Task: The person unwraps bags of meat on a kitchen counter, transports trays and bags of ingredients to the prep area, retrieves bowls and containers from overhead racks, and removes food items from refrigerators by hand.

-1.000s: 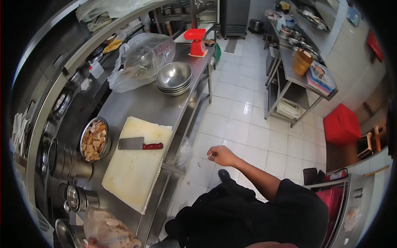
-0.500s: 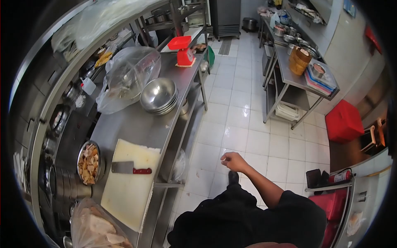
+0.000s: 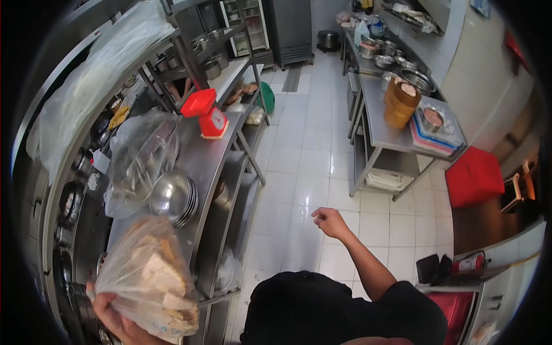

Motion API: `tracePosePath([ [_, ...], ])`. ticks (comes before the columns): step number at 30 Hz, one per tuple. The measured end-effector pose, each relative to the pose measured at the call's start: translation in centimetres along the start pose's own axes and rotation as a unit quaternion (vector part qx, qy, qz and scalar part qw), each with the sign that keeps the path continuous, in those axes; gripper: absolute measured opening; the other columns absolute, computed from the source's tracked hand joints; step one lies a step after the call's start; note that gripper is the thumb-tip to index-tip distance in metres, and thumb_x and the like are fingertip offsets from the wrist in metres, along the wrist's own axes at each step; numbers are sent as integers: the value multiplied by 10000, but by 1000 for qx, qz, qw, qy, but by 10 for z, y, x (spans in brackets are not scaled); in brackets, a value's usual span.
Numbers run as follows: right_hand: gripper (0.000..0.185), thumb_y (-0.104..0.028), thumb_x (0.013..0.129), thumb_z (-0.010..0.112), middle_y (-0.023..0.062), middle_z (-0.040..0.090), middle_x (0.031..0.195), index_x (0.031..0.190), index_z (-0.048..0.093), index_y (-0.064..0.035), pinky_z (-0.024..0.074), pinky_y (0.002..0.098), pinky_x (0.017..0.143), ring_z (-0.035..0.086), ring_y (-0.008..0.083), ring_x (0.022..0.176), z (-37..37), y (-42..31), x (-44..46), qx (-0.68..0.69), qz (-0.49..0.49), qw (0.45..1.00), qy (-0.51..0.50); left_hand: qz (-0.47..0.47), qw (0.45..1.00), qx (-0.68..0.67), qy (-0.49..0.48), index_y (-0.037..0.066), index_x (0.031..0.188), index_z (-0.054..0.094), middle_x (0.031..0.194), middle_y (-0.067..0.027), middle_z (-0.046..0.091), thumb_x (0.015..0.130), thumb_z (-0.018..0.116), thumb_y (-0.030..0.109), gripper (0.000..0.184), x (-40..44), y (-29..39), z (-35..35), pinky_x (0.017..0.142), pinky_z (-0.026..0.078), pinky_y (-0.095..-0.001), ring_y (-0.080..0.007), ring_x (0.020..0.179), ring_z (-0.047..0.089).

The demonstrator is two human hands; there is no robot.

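My left hand is closed around the lower side of a clear plastic bag of pale tan pieces, at the lower left. What the pieces are, I cannot make out for certain. The bag is held up in front of the steel table and hides the part of it nearest me. Just beyond the bag, a stack of steel bowls rests on the tabletop. My right hand hangs over the tiled floor, its fingers curled in and nothing visible in them. It touches nothing.
A red scale and a large clear plastic bag sit on the left table. Across the white tile floor, another steel table bears bamboo steamers and metal pots. A red box stands at the right.
The bag of pale pieces has risen from the lower left, now in my left hand, covering the cutting board and cleaver. The view has shifted; my right hand stays curled.
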State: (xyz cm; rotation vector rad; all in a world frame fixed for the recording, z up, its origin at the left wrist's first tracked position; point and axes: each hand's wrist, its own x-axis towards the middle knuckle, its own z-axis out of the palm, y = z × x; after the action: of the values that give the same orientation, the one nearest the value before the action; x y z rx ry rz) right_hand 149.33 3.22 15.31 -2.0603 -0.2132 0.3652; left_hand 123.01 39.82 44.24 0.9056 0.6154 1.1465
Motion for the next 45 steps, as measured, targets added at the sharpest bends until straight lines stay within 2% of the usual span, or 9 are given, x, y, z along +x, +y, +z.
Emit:
tracePosePath([
  [1, 168, -57, 767, 603, 106, 623, 715, 924, 630, -5, 467, 304, 626, 583, 182, 658, -5, -12, 17, 31, 9, 999, -7, -22, 999, -14, -29, 79, 1171, 410, 1026, -149, 529, 570, 447, 6, 607, 2, -14, 23, 918, 424, -440, -327, 962, 511],
  [4, 169, -58, 769, 604, 93, 609, 684, 927, 627, -1, 459, 297, 612, 561, 173, 626, -16, -42, 78, 27, -91, 996, -4, -41, 985, 42, -164, 67, 754, 408, 751, -83, 486, 528, 413, -14, 240, 18, -58, 101, 716, 469, -304, -216, 729, 511],
  [11, 180, -64, 762, 604, 102, 604, 676, 928, 623, 2, 464, 310, 619, 567, 202, 626, -73, -81, 217, 18, -111, 991, 66, -108, 951, 37, -288, 89, 642, 358, 641, -25, 466, 485, 466, -113, 278, 72, -188, 249, 548, 417, -261, -154, 562, 481],
  [16, 177, -85, 753, 610, 98, 602, 673, 917, 637, -25, 465, 308, 612, 571, 198, 623, -137, -7, 234, -19, -30, 982, 187, -149, 883, 66, -439, 103, 606, 350, 625, -4, 466, 488, 493, -114, 286, 112, -272, 370, 514, 374, -245, -123, 533, 455],
  [27, 189, -2, 707, 559, 75, 595, 606, 880, 627, 29, 474, 271, 503, 569, 127, 513, -167, 112, 232, 172, 269, 890, 327, -133, 876, 101, -453, 96, 636, 382, 613, 3, 451, 530, 499, -79, 235, 145, -434, 611, 514, 354, -236, -106, 528, 425],
  [32, 185, -54, 738, 575, 92, 589, 625, 894, 634, 27, 470, 295, 535, 575, 151, 566, -238, 106, 411, -44, 113, 952, 281, -113, 901, 79, -411, 100, 635, 358, 597, 6, 418, 523, 470, -83, 242, 163, -467, 696, 504, 345, -227, -106, 510, 405],
  [34, 200, -122, 727, 618, 113, 617, 736, 913, 640, -52, 474, 344, 677, 597, 271, 725, -275, 73, 491, -17, 82, 962, 261, -104, 904, 67, -410, 96, 632, 352, 595, 6, 413, 520, 458, -90, 241, 178, -479, 727, 501, 344, -225, -106, 509, 404],
  [39, 189, -117, 749, 617, 109, 613, 730, 922, 632, -41, 468, 333, 660, 593, 244, 698, -333, 3, 657, 3, -26, 980, 196, -90, 912, 74, -394, 89, 605, 347, 590, -2, 415, 519, 441, -86, 216, 213, -528, 797, 489, 341, -230, -103, 502, 395],
  [45, 184, -99, 745, 625, 104, 601, 710, 917, 630, -34, 467, 317, 648, 578, 218, 673, -363, 12, 768, 11, 8, 979, 201, -148, 893, 83, -417, 91, 627, 370, 582, 6, 423, 530, 453, -91, 222, 258, -615, 892, 499, 351, -222, -100, 504, 402],
])
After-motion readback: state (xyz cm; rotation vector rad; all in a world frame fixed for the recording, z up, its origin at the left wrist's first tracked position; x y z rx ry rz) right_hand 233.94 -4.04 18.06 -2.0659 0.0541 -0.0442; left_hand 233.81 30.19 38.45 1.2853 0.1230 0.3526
